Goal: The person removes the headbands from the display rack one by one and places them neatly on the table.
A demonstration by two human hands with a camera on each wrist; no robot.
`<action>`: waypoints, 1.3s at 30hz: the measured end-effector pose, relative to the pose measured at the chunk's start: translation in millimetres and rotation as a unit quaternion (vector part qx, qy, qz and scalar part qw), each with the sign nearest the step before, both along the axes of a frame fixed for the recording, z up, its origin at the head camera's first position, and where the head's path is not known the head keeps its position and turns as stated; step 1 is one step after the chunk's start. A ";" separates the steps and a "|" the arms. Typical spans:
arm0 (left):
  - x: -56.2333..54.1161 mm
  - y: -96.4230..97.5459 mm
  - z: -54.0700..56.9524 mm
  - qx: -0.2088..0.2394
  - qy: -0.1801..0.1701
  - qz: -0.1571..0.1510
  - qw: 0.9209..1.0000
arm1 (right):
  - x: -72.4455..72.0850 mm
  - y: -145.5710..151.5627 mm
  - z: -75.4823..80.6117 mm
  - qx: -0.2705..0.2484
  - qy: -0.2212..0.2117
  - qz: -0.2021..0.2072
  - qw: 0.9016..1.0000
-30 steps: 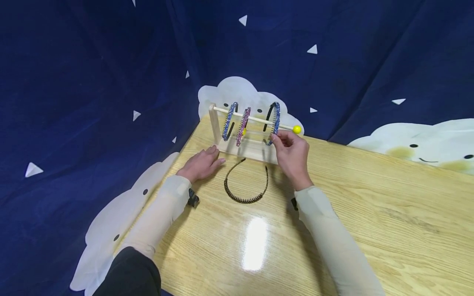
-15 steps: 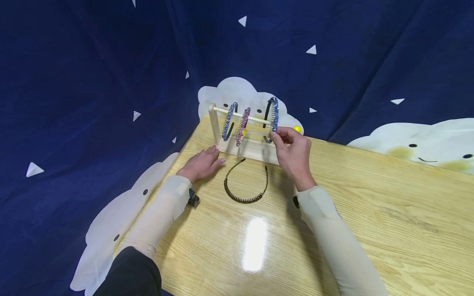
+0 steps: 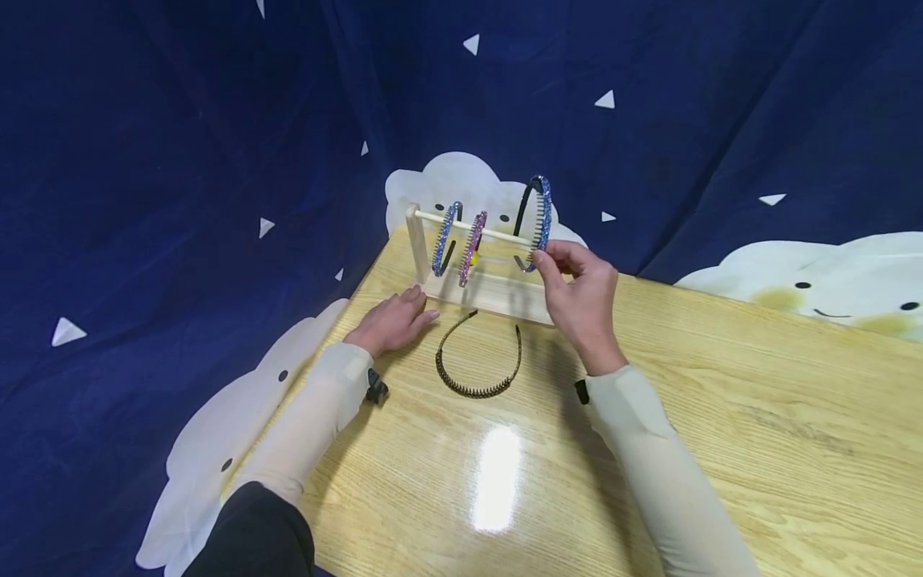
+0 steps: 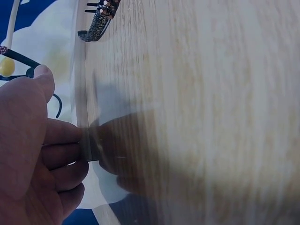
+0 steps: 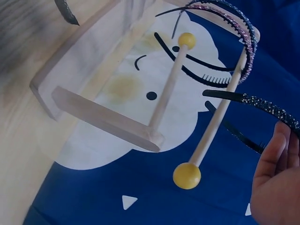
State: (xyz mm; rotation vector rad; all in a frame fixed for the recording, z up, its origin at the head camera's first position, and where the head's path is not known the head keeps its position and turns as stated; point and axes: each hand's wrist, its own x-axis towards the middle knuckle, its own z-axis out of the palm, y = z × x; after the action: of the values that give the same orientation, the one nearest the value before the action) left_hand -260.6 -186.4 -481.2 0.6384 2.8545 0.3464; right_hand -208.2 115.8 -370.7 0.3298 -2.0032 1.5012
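Note:
My right hand (image 3: pixel 582 303) pinches a blue glittery toothed headband (image 3: pixel 546 212) between thumb and fingers, near the free end of the rack's upper rod. In the right wrist view, the two black arms of this headband (image 5: pixel 267 107) lie on either side of the rod (image 5: pixel 213 129). Another blue headband (image 3: pixel 443 240) and a pink one (image 3: pixel 473 248) hang further left on the rod. My left hand (image 3: pixel 392 320) rests with extended fingers at the left end of the wooden rack's base (image 3: pixel 497 298). A dark brown toothed headband (image 3: pixel 472 392) lies on the table before the rack.
Yellow balls cap the upper rod (image 5: pixel 186 176) and a second rod (image 5: pixel 186 40); my right hand hides the upper cap in the head view. Behind the rack hangs a dark blue curtain (image 3: pixel 649 176) with cloud shapes. The wooden table (image 3: pixel 721 401) extends to the right.
My right hand has moved up and a little right, raising the blue headband higher against the rod. The left hand and the brown headband have stayed put.

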 end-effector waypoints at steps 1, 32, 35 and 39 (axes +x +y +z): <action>0.1 0.0 0.1 -0.001 -0.001 0.001 1.000 | 0.0 0.4 0.8 0.002 0.003 0.000 1.000; 2.0 -0.4 2.4 -0.007 -0.002 -0.001 1.000 | 37.5 22.0 10.7 0.226 0.200 0.049 0.952; 2.3 -0.2 2.2 -0.008 0.000 -0.001 1.000 | 44.0 28.2 7.8 0.268 0.222 0.060 0.936; 2.2 0.4 3.3 -0.004 0.006 -0.008 1.000 | 52.7 37.3 3.7 0.313 0.246 0.078 0.914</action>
State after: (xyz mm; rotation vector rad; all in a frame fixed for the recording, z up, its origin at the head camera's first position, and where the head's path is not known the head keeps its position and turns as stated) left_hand -258.4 -186.0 -477.8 0.6627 2.8584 0.3285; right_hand -155.5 153.1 -367.0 1.0402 -2.0005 0.7001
